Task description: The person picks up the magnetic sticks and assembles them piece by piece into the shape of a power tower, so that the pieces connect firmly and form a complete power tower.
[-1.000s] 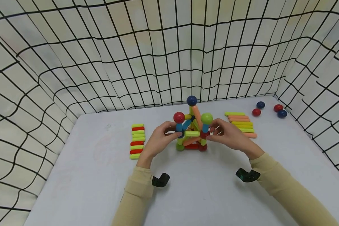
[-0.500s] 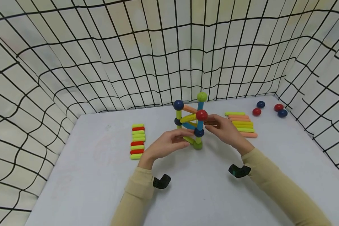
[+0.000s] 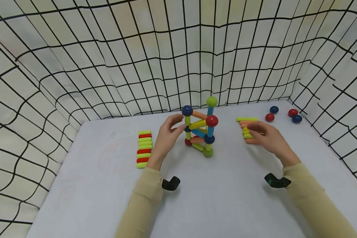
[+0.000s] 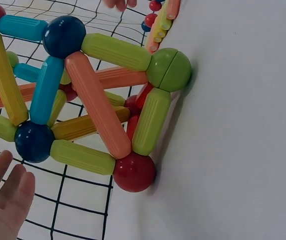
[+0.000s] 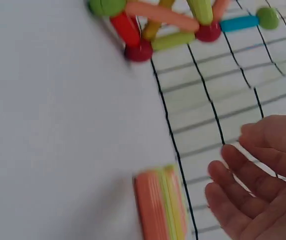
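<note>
A tower of coloured rods and balls (image 3: 198,124) stands upright in the middle of the table. At its left side my left hand (image 3: 166,138) is held with thumb and fingers apart, close to a dark blue ball (image 3: 187,110). In the left wrist view a gap shows between those fingers (image 4: 13,192) and the tower's lower dark blue ball (image 4: 34,141). Whether the thumb touches the tower, I cannot tell. My right hand (image 3: 269,138) hovers over the right row of rods (image 3: 251,136), hiding part of it. Nothing sits between its loosely bent fingers (image 5: 232,197).
Left of the tower lies a column of short green and red rods (image 3: 144,143). Loose red balls (image 3: 269,117) and dark blue balls (image 3: 297,119) rest at the back right. Black netting over white cloth (image 3: 178,59) encloses the white table's back and sides (image 3: 101,185).
The tower was turned between the first two frames, then kept its place. My right hand has left it and moved right over the rods. My left hand has shifted up along its left side.
</note>
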`<state>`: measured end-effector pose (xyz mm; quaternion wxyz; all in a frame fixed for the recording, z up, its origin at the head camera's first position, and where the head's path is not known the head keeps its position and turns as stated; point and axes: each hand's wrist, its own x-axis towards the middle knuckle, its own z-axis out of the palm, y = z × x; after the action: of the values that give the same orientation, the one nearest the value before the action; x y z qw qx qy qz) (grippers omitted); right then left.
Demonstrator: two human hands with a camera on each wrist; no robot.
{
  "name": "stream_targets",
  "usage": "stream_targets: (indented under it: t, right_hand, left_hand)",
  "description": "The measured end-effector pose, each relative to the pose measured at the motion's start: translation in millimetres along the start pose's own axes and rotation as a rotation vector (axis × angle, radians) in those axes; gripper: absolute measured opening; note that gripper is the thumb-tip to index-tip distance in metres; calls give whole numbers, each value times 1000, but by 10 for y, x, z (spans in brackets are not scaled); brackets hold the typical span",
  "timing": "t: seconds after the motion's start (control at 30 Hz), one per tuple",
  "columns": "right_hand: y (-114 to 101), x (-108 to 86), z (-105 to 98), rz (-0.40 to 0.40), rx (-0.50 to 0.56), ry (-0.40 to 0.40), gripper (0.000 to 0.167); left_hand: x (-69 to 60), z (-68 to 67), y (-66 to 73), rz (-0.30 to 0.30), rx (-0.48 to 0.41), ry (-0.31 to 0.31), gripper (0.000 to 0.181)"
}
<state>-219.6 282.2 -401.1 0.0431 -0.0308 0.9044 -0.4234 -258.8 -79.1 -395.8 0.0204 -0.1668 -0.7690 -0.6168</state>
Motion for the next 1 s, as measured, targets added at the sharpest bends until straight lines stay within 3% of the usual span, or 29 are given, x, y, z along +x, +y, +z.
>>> stream_targets:
  t: [0.13, 0.23, 0.43, 0.53, 0.7, 0.8, 1.0]
  right_hand:
    - [205, -83, -140, -8, -168, -7, 46]
    - [336, -115, -197, -19, -250, -19, 41]
    - [520, -147, -201, -20, -345, -61, 39]
    - [553, -142, -160, -65, -368, -63, 33]
    - [547, -85, -74, -200, -369, -92, 17]
    - [536, -58, -32, -244, -343, -113, 19]
    - [495, -16, 4, -180, -191, -117, 33]
  left_hand:
    - [56, 8, -8, -9, 44, -76, 42]
    - [57, 6, -14, 3, 69, -79, 37]
    - [-62, -13, -19, -10, 66, -82, 28]
    - [-131, -20, -14, -16, 57, -95, 28]
    - [-186, -22, 16, -26, 80, -90, 29]
    - [-190, -17, 39, -42, 98, -92, 29]
    - [-215, -4, 131, -68, 111, -100, 27]
